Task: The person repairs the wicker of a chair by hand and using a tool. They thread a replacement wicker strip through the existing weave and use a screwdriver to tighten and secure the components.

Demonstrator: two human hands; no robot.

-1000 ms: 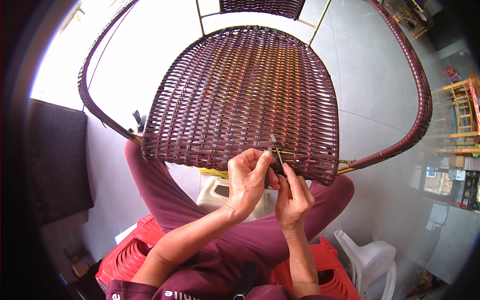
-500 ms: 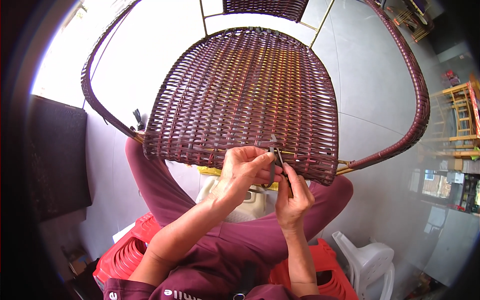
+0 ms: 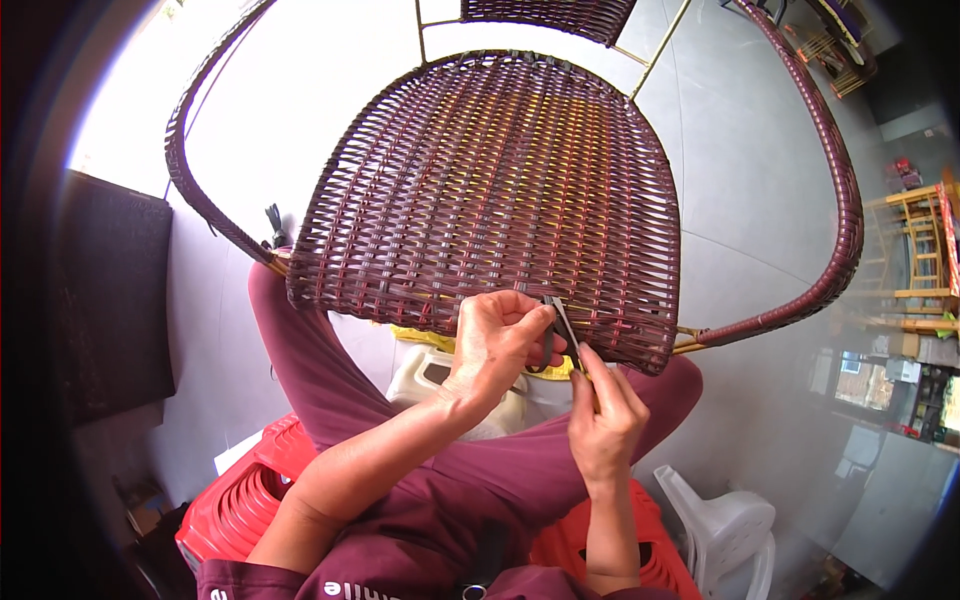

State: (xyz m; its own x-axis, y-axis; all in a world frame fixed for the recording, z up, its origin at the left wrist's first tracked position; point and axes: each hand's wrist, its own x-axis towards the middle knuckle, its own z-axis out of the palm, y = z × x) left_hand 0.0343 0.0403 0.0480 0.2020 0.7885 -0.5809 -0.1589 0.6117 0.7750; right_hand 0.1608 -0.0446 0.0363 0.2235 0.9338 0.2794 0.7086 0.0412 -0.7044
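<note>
A woven chair seat (image 3: 480, 200) of dark brown and reddish strips rests across my lap, its near edge toward me. At that edge, right of the middle, my left hand (image 3: 497, 345) pinches a dark flat strip (image 3: 546, 348) that curls down below the fingers. My right hand (image 3: 606, 415) grips a slim tool with a silvery metal blade (image 3: 566, 322); its tip reaches up to the strip beside my left fingertips. The tool's handle is mostly covered by my fingers, so its exact kind is unclear.
Wrapped armrests (image 3: 835, 190) curve out at both sides of the seat. Under it stand a cream plastic jug (image 3: 418, 376) and something yellow (image 3: 553, 368). Red plastic stools (image 3: 235, 515) and a white plastic chair (image 3: 735, 520) flank me. A dark panel (image 3: 115, 290) stands left.
My right hand has moved slightly right and down, and the tool's blade now leans across at the strip. My left hand keeps its pinch. The view has shifted slightly.
</note>
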